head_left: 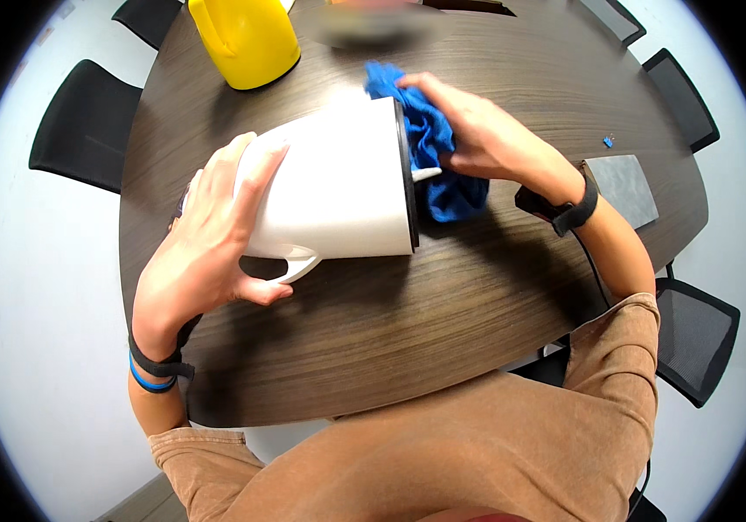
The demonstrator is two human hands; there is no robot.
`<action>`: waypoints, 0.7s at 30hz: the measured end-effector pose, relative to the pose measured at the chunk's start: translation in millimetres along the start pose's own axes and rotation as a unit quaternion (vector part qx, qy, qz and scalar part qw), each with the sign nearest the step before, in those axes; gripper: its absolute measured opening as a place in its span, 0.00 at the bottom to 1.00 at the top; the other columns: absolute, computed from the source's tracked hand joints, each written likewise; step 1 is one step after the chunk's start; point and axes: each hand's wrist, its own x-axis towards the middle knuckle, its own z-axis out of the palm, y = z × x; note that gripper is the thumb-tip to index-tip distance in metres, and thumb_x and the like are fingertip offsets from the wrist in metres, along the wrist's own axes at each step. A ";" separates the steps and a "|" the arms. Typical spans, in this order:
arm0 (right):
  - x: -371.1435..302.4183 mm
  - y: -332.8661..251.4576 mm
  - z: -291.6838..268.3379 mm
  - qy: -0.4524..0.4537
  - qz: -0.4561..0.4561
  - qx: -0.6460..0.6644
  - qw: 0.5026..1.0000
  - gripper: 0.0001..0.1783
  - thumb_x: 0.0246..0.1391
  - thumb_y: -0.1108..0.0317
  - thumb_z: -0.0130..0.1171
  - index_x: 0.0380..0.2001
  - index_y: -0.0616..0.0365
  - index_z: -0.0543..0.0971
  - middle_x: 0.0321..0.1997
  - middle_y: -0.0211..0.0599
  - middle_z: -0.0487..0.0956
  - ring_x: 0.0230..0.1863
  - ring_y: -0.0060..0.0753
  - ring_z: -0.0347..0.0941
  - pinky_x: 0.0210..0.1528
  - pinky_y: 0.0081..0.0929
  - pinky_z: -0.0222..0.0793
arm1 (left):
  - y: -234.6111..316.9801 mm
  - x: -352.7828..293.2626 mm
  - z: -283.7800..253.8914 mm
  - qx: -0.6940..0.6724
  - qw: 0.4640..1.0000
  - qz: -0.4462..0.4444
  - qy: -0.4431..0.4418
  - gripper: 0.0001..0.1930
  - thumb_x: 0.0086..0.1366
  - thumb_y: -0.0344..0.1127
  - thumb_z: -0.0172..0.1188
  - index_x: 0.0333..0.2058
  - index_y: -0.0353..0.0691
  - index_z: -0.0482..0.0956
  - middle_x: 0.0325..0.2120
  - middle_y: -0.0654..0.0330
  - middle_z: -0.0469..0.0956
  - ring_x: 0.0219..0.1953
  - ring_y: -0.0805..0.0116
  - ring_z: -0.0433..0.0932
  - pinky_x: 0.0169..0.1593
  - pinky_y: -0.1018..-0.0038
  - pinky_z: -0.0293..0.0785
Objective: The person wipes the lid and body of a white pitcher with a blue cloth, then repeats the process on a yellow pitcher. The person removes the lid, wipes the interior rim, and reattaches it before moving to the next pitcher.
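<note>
A white jug [338,187] with a black rim round its base is held tipped on its side over the table. My left hand [208,222] grips its narrower end, fingers over the body and thumb by the white handle [299,264]. At the base end, my right hand [486,139] holds a crumpled blue cloth [421,130] against or close beside the rim. A small white piece [427,174] sticks out between rim and cloth; I cannot tell what it belongs to. The jug's top is hidden behind my left hand.
A yellow jug [255,39] stands at the table's far left. A blurred round object [373,26] is at the far middle. To the right lie a grey notebook [624,190] and a tiny blue item [608,141]. Black chairs [86,126] surround the wooden table [347,335].
</note>
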 end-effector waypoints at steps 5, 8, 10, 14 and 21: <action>-23.1 6.5 10.8 -0.009 -0.032 -0.068 0.997 0.42 0.53 0.66 0.82 0.69 0.54 0.74 0.56 0.54 0.85 0.55 0.63 0.85 0.56 0.51 0.85 | -1.3 0.9 -1.3 0.010 1.000 0.010 0.005 0.79 0.31 0.42 0.94 0.84 0.50 0.55 0.76 0.37 0.60 0.78 0.32 0.63 0.80 0.43 0.64; -42.3 -17.9 2.7 -0.025 -0.023 -0.109 0.994 0.37 0.53 0.62 0.83 0.63 0.54 0.77 0.50 0.47 0.86 0.51 0.58 0.86 0.52 0.49 0.84 | -3.0 2.9 1.4 -0.011 1.000 0.016 0.019 0.78 0.33 0.42 0.94 0.84 0.48 0.54 0.75 0.37 0.61 0.76 0.33 0.64 0.79 0.44 0.65; -51.1 -24.5 -0.9 -0.034 -0.090 -0.133 0.986 0.39 0.45 0.68 0.83 0.62 0.54 0.79 0.56 0.46 0.86 0.58 0.55 0.86 0.56 0.45 0.87 | -1.6 5.5 3.9 -0.008 1.000 0.012 0.025 0.78 0.34 0.43 0.93 0.84 0.48 0.53 0.75 0.38 0.62 0.76 0.33 0.65 0.79 0.44 0.65; -64.9 -27.8 -16.4 -0.065 -0.217 -0.143 0.963 0.31 0.47 0.68 0.77 0.58 0.52 0.84 0.49 0.35 0.87 0.50 0.42 0.86 0.36 0.35 0.86 | -1.7 10.8 -0.1 0.015 0.999 0.025 0.016 0.77 0.35 0.44 0.93 0.84 0.46 0.53 0.74 0.38 0.63 0.74 0.33 0.66 0.78 0.44 0.66; -60.2 -25.7 -32.5 0.132 -0.314 -0.074 0.937 0.25 0.57 0.64 0.76 0.58 0.52 0.88 0.46 0.39 0.91 0.50 0.42 0.90 0.43 0.37 0.92 | -5.4 14.5 1.1 -0.005 1.000 0.025 0.018 0.76 0.36 0.46 0.92 0.84 0.46 0.53 0.74 0.39 0.63 0.73 0.32 0.67 0.78 0.43 0.65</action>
